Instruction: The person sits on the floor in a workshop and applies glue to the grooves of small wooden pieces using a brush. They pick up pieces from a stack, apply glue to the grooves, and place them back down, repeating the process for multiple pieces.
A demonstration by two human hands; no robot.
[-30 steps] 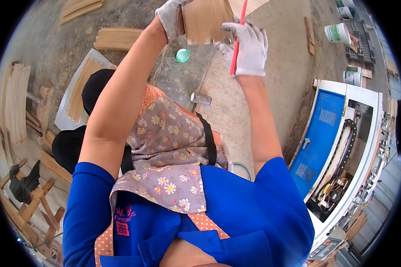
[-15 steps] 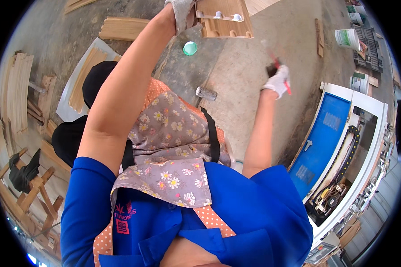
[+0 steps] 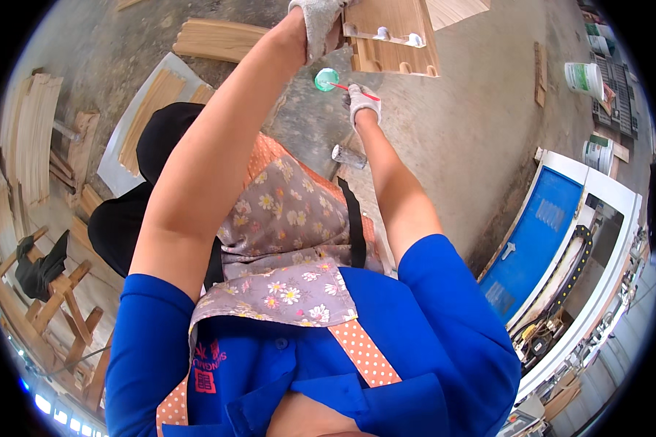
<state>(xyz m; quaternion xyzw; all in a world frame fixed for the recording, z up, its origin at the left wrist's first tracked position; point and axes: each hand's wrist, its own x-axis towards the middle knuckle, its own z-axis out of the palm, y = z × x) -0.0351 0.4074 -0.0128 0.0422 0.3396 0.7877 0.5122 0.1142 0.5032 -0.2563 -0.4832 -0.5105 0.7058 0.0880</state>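
My left hand [image 3: 319, 28], in a pale grey work glove, grips the left edge of a wooden board piece [image 3: 393, 57] at the top of the view. A row of round holes or notches runs along the wood, and white blobs [image 3: 415, 39] sit at some of them. My gloved right hand [image 3: 361, 104] is closed around a thin red-handled brush [image 3: 372, 97]. Its tip reaches into a small green cup [image 3: 326, 80] with whitish stuff inside, standing on the floor. The fingers of my left hand are partly hidden behind the wood.
A grey cylinder [image 3: 348, 156] lies on the concrete near my right forearm. Wooden boards [image 3: 219, 40] lie at the left. A blue and white machine [image 3: 532, 233] stands at the right, with white buckets [image 3: 584, 80] beyond it. A wooden trestle [image 3: 65, 306] is at lower left.
My right hand has swung left with the brush, from over the open floor at the right to the green cup. My left hand still holds the wood.
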